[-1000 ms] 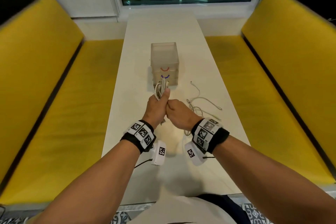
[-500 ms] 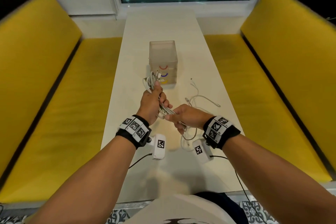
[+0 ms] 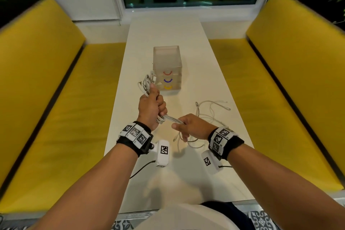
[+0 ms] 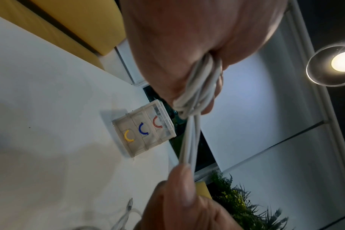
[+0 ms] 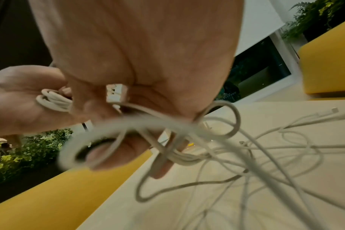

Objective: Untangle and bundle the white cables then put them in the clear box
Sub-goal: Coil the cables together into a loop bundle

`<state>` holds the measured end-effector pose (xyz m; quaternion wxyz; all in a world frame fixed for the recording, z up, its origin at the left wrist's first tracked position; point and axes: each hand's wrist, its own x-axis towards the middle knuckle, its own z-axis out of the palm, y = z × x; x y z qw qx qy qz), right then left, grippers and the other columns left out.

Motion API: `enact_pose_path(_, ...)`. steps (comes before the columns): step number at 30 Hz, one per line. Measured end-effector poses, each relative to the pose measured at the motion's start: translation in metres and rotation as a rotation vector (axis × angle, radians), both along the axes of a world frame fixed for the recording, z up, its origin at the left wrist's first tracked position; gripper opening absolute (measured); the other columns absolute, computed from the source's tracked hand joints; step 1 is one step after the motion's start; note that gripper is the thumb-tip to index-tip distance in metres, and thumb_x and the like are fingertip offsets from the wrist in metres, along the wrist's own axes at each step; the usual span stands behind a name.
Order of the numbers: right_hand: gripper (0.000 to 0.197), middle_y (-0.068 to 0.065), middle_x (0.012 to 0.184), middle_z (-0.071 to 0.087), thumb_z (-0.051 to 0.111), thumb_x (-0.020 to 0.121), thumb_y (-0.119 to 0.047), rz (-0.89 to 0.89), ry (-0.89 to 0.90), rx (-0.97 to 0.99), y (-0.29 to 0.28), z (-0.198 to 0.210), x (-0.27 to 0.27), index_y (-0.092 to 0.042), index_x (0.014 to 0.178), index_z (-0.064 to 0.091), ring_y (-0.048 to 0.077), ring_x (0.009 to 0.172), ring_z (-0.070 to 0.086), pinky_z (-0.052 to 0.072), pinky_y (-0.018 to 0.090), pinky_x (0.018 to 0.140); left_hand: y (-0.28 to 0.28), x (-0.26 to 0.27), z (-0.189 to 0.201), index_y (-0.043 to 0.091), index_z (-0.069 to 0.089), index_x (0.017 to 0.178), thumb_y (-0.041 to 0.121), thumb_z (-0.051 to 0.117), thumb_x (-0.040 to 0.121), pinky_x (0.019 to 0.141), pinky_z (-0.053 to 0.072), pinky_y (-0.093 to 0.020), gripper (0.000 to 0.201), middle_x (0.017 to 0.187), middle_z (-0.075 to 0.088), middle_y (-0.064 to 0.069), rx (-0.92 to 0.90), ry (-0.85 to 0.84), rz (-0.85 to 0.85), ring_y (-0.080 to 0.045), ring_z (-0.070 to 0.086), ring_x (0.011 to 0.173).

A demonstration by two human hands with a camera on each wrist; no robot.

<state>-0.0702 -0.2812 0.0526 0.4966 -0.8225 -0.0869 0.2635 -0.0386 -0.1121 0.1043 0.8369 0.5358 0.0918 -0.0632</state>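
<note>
From the head view, the left hand [image 3: 152, 107] is fisted round a coil [image 3: 146, 84] of white cable, loops sticking out above the thumb. The right hand [image 3: 190, 126] pinches the strands [image 3: 172, 119] running out of the bottom of that fist, apparently to keep them taut while they are wound on. The box [image 3: 167, 70] stands on the bench [image 3: 168, 30] just beyond the left hand, with no cable visibly in it. More cable [image 3: 211, 110] lies loose on the bench to the right, well apart from the box and not yet gathered.

In the left wrist view, the left hand [image 4: 187, 46] is closed tight on the bundle [image 4: 199, 87]; several strands leave it together and run to a right fingertip [image 4: 182, 186] that presses on them. The box [image 4: 144, 130] shows red, blue and yellow arcs on its front.

In the right wrist view, the right hand [image 5: 148, 70] has its fingers curled round a blurred tangle [image 5: 167, 140]; loops trail from it to the bench [image 5: 246, 202]. A connector [image 5: 335, 110] lies at the far end of one cable. I judge the trailing loops likely to snag as they are drawn in.

Yellow seats [image 3: 46, 99] flank the bench; nothing blocks the way to the box.
</note>
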Motion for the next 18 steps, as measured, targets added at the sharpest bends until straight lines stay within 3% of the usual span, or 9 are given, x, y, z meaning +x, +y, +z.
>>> enact_pose_path(3,0.048,0.008,0.050,0.059,0.069,0.088,-0.049,-0.035,-0.029,-0.008,-0.001,-0.009,-0.003,-0.015,0.063,0.046,0.024,0.053,0.055,0.037,0.032,0.063,0.002,0.002,-0.001,0.021,0.039,0.068,0.050,0.047,0.102,0.041,0.028,-0.023,0.046,0.056,0.021,0.001,-0.018,0.009,0.039,-0.012,0.024,0.042)
enact_pose_path(6,0.051,0.006,0.047,0.054,0.070,0.089,-0.048,-0.040,-0.048,-0.073,-0.002,-0.012,-0.004,-0.012,0.061,0.046,0.016,0.043,0.048,0.036,0.028,0.056,0.002,0.001,-0.005,0.019,0.038,0.064,0.048,0.047,0.102,0.041,0.035,-0.024,0.049,0.054,0.026,0.000,-0.018,0.021,0.054,-0.014,0.033,0.041)
enact_pose_path(8,0.058,-0.006,0.044,0.039,0.071,0.088,-0.050,-0.071,-0.104,-0.116,-0.001,-0.015,-0.004,-0.018,0.054,0.036,0.009,0.040,0.033,0.029,0.028,0.051,0.000,0.000,-0.008,0.020,0.038,0.067,0.048,0.047,0.103,0.038,0.030,-0.021,0.046,0.053,0.026,0.002,-0.023,0.043,0.051,-0.012,0.028,0.039)
enact_pose_path(10,0.060,-0.009,0.045,0.032,0.072,0.086,-0.053,-0.087,-0.133,-0.137,0.001,-0.017,-0.006,-0.021,0.052,0.033,0.010,0.043,0.028,0.025,0.029,0.051,0.000,0.000,-0.010,0.022,0.038,0.070,0.049,0.047,0.102,0.036,0.023,-0.018,0.044,0.052,0.024,0.004,-0.031,0.065,0.053,-0.010,0.022,0.039)
enact_pose_path(14,0.058,-0.006,0.047,0.037,0.072,0.084,-0.055,-0.066,-0.096,-0.137,0.001,-0.023,-0.008,-0.019,0.055,0.037,0.012,0.044,0.033,0.031,0.029,0.054,0.004,0.002,-0.011,0.023,0.035,0.068,0.049,0.046,0.103,0.036,0.018,-0.017,0.045,0.053,0.022,0.005,-0.016,0.092,0.063,-0.009,0.018,0.039)
enact_pose_path(18,0.054,0.001,0.045,0.055,0.065,0.090,-0.056,-0.016,0.002,-0.132,-0.005,-0.026,-0.012,-0.018,0.056,0.044,0.014,0.044,0.046,0.040,0.028,0.061,0.008,0.000,-0.015,0.023,0.036,0.068,0.059,0.048,0.098,0.036,0.016,-0.017,0.048,0.055,0.021,0.004,0.017,0.130,0.007,-0.009,0.016,0.039)
